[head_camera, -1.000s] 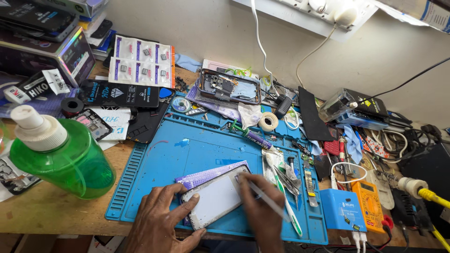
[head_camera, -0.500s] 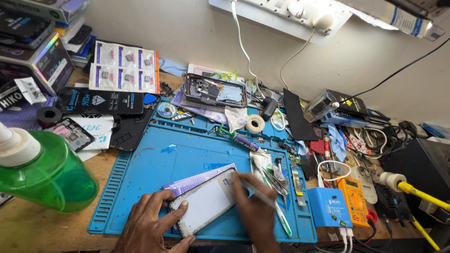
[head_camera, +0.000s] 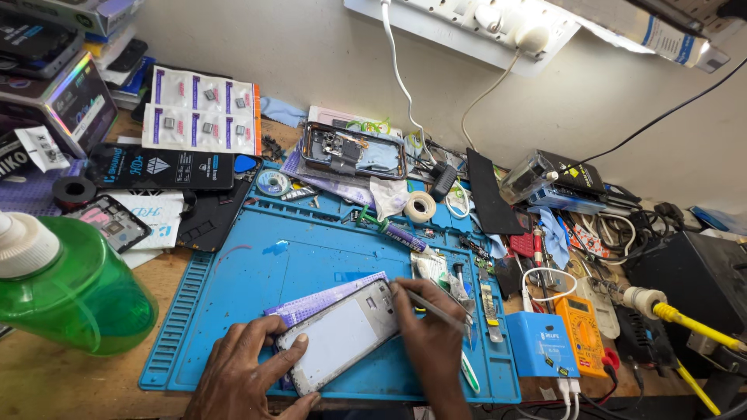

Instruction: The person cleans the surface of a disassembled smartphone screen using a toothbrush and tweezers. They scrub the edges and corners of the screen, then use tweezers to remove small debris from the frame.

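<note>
Down at six o'clock on the blue mat, the left hand curls its fingers over the near edge of a phone, which lies flat and tilted. At the phone's two o'clock corner, the right hand pinches tweezers with closed fingers. A green bottle stands at nine o'clock, an orange meter at three o'clock.

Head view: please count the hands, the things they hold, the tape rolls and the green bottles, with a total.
Hands: 2, left hand, right hand
Held things: 2, white phone, thin tool
Tape rolls: 2
Green bottles: 1
Total: 7
</note>
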